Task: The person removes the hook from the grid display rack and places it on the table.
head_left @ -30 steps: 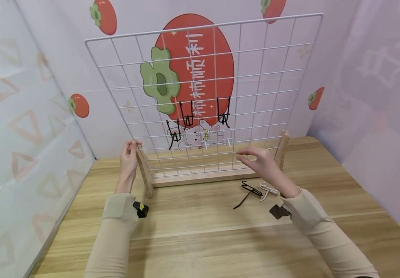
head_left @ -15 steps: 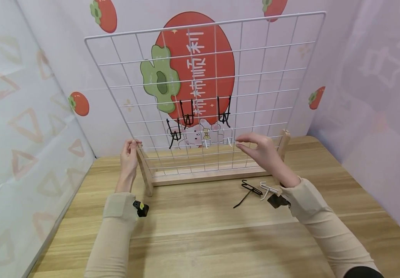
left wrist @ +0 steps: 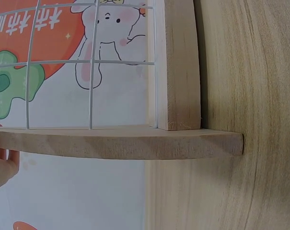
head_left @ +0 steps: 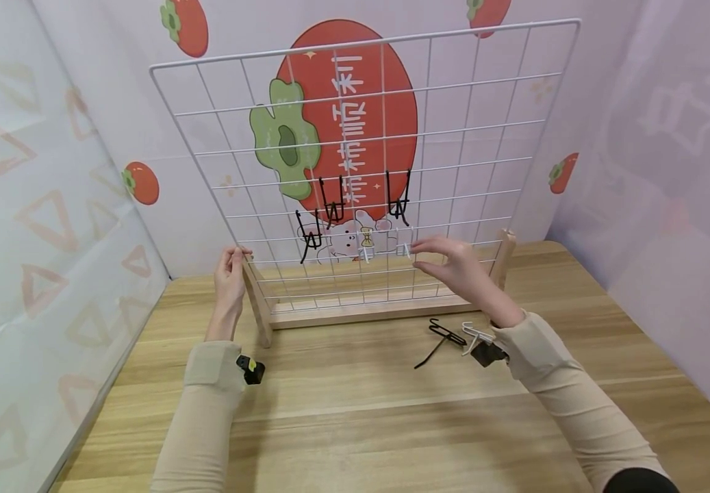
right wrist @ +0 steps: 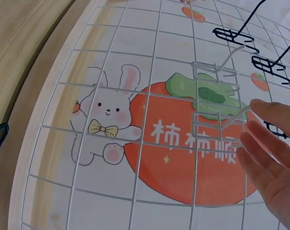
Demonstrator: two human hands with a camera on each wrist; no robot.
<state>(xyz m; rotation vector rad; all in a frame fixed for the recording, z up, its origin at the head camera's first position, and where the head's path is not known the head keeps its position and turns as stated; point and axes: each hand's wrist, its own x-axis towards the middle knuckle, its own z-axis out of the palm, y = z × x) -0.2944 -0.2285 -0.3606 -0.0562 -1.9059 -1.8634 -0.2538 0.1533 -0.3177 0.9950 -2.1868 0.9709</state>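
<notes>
A white wire grid panel [head_left: 447, 171] stands in a wooden base [head_left: 355, 315]. My left hand [head_left: 229, 274] grips the top of the stand's left wooden post [head_left: 257, 301]; in the left wrist view, its fingers partly disappear behind the post. My right hand [head_left: 453, 263] is at the right-hand white hook [head_left: 407, 250] hanging on the grid. In the right wrist view, the tip of that hook's prong [right wrist: 236, 117] meets the thumb, with the fingers spread slightly apart. Another white hook [head_left: 365, 253] hangs to its left.
Three black hooks [head_left: 311, 237] hang on the grid, left of and above the white ones. A loose black hook [head_left: 444, 337] and a loose white hook [head_left: 475, 333] lie on the wooden table [head_left: 342, 411] below my right forearm. Printed cloth walls [head_left: 650, 171] surround the table.
My right hand has moved up and slightly left to the right-hand white hook, its thumb and fingertips parting a little. My left hand stays on the post.
</notes>
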